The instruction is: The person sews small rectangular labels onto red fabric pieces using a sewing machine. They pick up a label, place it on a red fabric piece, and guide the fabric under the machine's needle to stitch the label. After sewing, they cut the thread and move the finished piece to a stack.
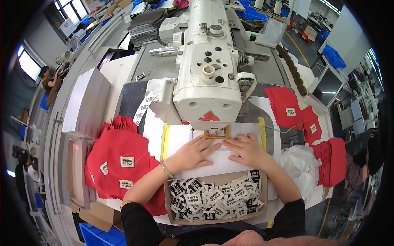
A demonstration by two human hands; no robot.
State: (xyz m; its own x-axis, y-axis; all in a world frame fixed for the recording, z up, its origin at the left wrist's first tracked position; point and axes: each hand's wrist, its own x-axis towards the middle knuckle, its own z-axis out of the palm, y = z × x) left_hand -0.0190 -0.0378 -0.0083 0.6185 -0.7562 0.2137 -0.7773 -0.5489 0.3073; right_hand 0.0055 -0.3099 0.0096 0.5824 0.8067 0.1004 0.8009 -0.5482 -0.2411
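Note:
Both hands rest palm down on a white sheet (pixel 225 161) beneath the head of a large white sewing machine (pixel 208 88). My left hand (pixel 192 155) has its fingers stretched toward a small yellow frame (pixel 227 132) under the needle area. My right hand (pixel 249 151) lies just right of that frame, fingers spread. Neither hand grips anything. Yellow strips (pixel 165 141) run along the sheet's sides. Close below my hands, a cardboard box (pixel 217 222) holds many small black and white fabric labels (pixel 214 197). What lies inside the yellow frame is mostly hidden.
Red fabric pieces (pixel 117 145) with labels attached pile up at left, beside a white box (pixel 85 102). More labelled red pieces (pixel 282 98) and a red stack (pixel 333 162) lie at right, near a crumpled white plastic bag (pixel 297 166). Another person (pixel 49 80) sits far left.

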